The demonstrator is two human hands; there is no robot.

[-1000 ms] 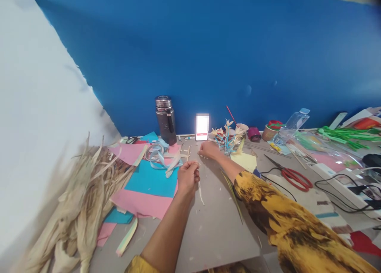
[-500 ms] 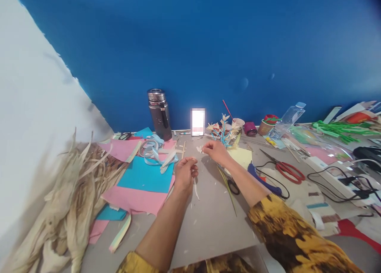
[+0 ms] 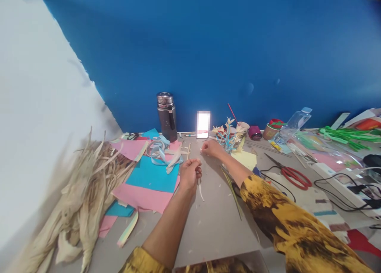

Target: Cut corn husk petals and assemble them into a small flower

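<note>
My left hand (image 3: 190, 173) is closed over the middle of the grey table (image 3: 214, 225), with a thin pale strip (image 3: 200, 189) hanging down from its fingers. Farther forward and to the right, my right hand (image 3: 212, 149) has its thumb and fingertips pinched together; a tiny whitish bit may be at the tips, too small to name. Just behind the right hand stands a bunch of pale flowers on light blue stems (image 3: 228, 136). Blue and pink sheets (image 3: 153, 175) lie left of the left hand.
Dried husks (image 3: 74, 201) heap at the far left. A dark flask (image 3: 167, 120) and a lit phone (image 3: 203, 124) stand by the wall. Red-handled scissors (image 3: 296, 177), a power strip (image 3: 342, 185), a plastic bottle (image 3: 293, 126) and green stems (image 3: 348, 136) lie right.
The view has shifted, so most things sit farther right. My right hand has moved closer to my left hand, and its sleeve now covers most of the blue tool beside the scissors.
</note>
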